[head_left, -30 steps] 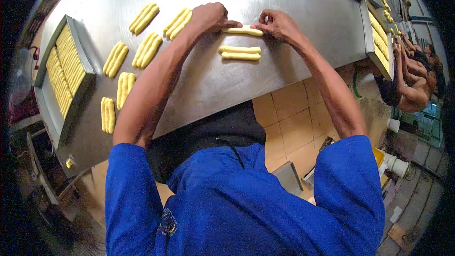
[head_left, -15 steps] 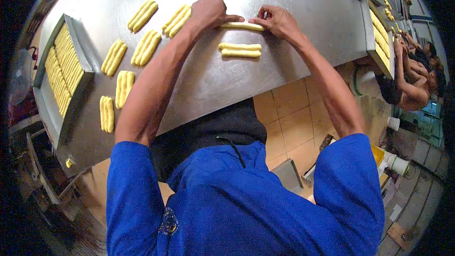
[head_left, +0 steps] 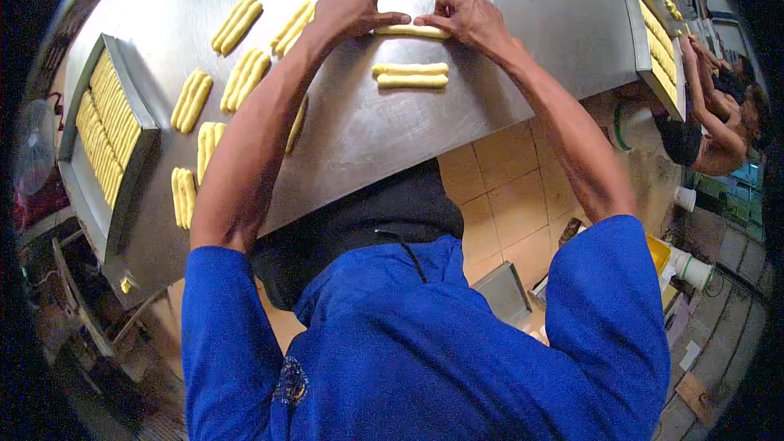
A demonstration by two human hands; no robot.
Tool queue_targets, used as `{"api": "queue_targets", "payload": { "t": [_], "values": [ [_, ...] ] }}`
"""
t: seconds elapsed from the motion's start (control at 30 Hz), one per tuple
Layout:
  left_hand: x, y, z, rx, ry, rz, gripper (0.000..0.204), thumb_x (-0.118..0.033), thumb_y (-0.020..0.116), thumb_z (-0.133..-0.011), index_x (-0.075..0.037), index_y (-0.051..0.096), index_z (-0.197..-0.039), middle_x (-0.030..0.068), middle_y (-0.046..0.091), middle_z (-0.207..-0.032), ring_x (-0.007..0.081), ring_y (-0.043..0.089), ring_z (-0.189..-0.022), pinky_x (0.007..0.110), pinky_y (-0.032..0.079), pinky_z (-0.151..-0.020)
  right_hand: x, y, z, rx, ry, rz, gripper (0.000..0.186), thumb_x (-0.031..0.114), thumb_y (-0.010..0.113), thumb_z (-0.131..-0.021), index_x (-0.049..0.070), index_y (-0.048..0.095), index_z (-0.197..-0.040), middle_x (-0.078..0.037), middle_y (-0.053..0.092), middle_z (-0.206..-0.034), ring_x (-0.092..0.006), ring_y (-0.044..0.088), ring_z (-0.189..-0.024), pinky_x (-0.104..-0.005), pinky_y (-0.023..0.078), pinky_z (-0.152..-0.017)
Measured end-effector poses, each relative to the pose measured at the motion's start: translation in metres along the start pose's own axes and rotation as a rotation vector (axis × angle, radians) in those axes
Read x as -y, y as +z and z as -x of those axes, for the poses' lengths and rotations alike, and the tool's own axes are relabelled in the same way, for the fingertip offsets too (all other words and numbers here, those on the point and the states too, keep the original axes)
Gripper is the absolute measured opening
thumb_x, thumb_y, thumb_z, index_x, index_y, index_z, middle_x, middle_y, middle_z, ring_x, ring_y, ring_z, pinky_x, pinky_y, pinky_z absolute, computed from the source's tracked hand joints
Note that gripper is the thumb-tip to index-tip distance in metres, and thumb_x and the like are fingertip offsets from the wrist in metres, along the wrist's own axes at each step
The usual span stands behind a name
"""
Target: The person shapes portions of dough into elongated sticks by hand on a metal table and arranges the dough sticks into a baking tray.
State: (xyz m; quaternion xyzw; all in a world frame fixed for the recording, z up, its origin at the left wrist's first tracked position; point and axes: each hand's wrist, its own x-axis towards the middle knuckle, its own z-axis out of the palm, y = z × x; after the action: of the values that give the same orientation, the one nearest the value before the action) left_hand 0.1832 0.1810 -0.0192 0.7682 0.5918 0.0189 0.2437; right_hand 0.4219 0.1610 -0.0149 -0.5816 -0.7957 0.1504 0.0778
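On the steel table [head_left: 490,98], a pale yellow dough rope [head_left: 411,31] lies crosswise in front of me. My left hand [head_left: 351,13] grips its left end, and my right hand [head_left: 469,20] has its right end. Both hands have curled fingers, with the thumbs pointing toward each other above the rope. Just nearer to me, a pair of dough ropes [head_left: 410,76] rests side by side, touched by neither hand. Several grouped dough ropes [head_left: 245,80] are spread to the left, some partly covered by my left forearm. Another dough piece [head_left: 297,124] peeks out beside that forearm.
A metal tray [head_left: 135,143] filled with rows of dough ropes stands at the table's left end. At the right edge is another filled tray [head_left: 658,51]. Beyond it, a co-worker [head_left: 719,126] has arms stretched toward the table. Tiled floor [head_left: 506,188] shows below the front edge.
The whole view has shifted slightly, so the table's things sit higher in the picture. Both hands remain on the dough rope. A dough piece beside my left forearm has come into sight.
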Motion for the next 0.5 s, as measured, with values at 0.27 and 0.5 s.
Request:
{"api": "queue_targets", "payload": {
  "t": [0.27, 0.5],
  "values": [
    [0.008, 0.017, 0.015, -0.353, 0.120, -0.064, 0.074, -0.075, 0.068, -0.076, -0.002, 0.071, -0.070, 0.0202, 0.068, -0.069, 0.0374, 0.068, -0.065, 0.048, 0.055, -0.064, -0.003, 0.010, 0.012, -0.173, 0.018, 0.000, 0.062, 0.070, 0.072, -0.078, 0.008, 0.069, -0.078, -0.005, 0.065, -0.067, -0.0197, 0.061, -0.063, -0.0375, 0.048, -0.059],
    [0.010, 0.025, 0.072, -0.389, 0.332, 0.218, 0.061, -0.058, 0.058, -0.093, -0.006, 0.064, -0.124, 0.0204, 0.064, -0.123, 0.0375, 0.065, -0.107, 0.045, 0.050, -0.095, -0.002, -0.006, 0.048, -0.172, -0.094, -0.245, 0.041, 0.043, 0.065, -0.096, 0.009, 0.071, -0.117, -0.012, 0.072, -0.108, -0.0283, 0.068, -0.096, -0.0367, 0.053, -0.084]
  ]
}}
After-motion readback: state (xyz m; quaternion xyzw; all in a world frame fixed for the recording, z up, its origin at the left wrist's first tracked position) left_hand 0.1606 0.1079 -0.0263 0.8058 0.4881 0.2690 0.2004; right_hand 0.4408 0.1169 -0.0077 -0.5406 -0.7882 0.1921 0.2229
